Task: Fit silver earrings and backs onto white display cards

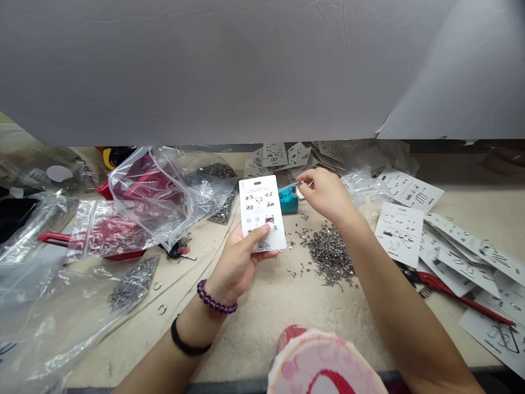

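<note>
My left hand [241,257] grips a white earring card [262,210] by its lower edge, thumb across the front. Small metal earrings sit in rows on the card, and a hang hole shows at its top. Just beyond the card, my right hand [326,194] pinches the end of a clear strip of tape [290,186]. The strip stretches left over a teal tape dispenser [289,201], partly hidden behind the card. Beneath my right forearm lies a heap of tiny metal earring pieces [331,254], with loose ones scattered around it.
Filled earring cards [400,232] pile up on the right, with red-handled pliers [463,298] among them. More cards [297,155] lie at the back under a grey overhanging panel [246,71]. Clear plastic bags [156,191] crowd the left. A pink round-topped object [324,364] stands at the front edge.
</note>
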Demonstrator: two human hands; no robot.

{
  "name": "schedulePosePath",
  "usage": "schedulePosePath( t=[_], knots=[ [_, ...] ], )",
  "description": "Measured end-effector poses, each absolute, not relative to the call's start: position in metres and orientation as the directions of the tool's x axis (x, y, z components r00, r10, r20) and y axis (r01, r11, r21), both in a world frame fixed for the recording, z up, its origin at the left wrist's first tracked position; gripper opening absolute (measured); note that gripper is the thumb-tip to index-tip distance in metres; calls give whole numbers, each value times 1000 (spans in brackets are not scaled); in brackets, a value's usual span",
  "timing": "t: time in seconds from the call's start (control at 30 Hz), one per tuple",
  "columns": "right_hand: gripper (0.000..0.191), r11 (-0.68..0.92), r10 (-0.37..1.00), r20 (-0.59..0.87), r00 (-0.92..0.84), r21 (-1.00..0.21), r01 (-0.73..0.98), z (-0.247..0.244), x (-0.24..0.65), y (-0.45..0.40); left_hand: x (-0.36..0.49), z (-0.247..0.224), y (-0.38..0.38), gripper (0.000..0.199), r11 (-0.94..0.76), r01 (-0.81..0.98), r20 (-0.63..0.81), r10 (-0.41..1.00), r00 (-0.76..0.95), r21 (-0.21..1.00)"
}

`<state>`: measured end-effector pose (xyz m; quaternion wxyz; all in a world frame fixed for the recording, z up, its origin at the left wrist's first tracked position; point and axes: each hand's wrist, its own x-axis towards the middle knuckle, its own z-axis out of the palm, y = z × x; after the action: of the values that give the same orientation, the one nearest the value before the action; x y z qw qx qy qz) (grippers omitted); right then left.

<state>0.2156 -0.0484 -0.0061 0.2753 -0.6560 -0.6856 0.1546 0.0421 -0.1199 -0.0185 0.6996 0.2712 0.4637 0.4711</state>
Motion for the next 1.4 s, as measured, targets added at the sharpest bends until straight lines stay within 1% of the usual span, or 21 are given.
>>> schedulePosePath(
  t=[0.07,0.13,0.2,0.23,0.27,0.3,0.43,0.53,0.6,0.67,0.73,0.8,0.9,1.0,1.17,1.33,1.4],
  knots=[
    [29,60,991,128,47,-719,692,-6,213,-47,42,-19,-120,31,407,-416,-391,912,128,813],
    [31,7,994,58,88,-873,488,-7,213,-44,41,-19,-120,31,408,-428,-396,910,120,807],
    [34,-24,986,27,165,-953,303,-6,216,-42,41,-18,-121,31,410,-437,-404,908,113,801],
    [35,-24,980,29,196,-965,261,-6,217,-42,41,-18,-121,31,414,-438,-407,906,115,798],
    [34,-22,979,33,203,-964,265,-6,219,-42,41,-17,-121,30,419,-439,-412,904,118,795],
    [33,-24,983,34,183,-952,305,-5,220,-42,42,-17,-121,30,425,-439,-416,901,122,792],
    [25,-51,999,-38,34,-835,548,-11,223,-43,42,-16,-121,29,443,-435,-435,892,123,784],
    [23,-64,998,-58,29,-795,603,-17,222,-42,42,-17,-121,30,439,-436,-429,894,127,786],
    [19,-61,998,-38,52,-815,576,-20,222,-41,42,-17,-121,31,439,-436,-427,895,132,786],
    [14,-76,997,-54,59,-866,495,-19,222,-40,42,-16,-121,32,449,-434,-438,890,131,781],
    [12,-131,991,-126,38,-915,381,-17,222,-40,42,-16,-121,31,458,-433,-451,884,126,776],
    [11,-192,980,-200,2,-939,284,-13,222,-41,42,-15,-121,30,461,-437,-457,881,121,773],
    [11,-240,967,-252,-31,-949,204,-10,223,-42,41,-16,-121,31,458,-441,-453,883,123,772],
    [11,-261,962,-272,-33,-946,190,-11,223,-41,41,-17,-120,32,455,-444,-450,884,124,772],
    [17,-302,953,-299,45,-932,201,-16,219,-40,42,-16,-121,30,456,-451,-453,883,123,767],
    [24,-299,954,-300,20,-938,176,-15,216,-41,42,-14,-121,29,470,-444,-470,875,117,763],
    [25,-286,957,-288,20,-936,204,-16,217,-42,42,-15,-121,28,474,-440,-474,872,119,762]
  ],
)
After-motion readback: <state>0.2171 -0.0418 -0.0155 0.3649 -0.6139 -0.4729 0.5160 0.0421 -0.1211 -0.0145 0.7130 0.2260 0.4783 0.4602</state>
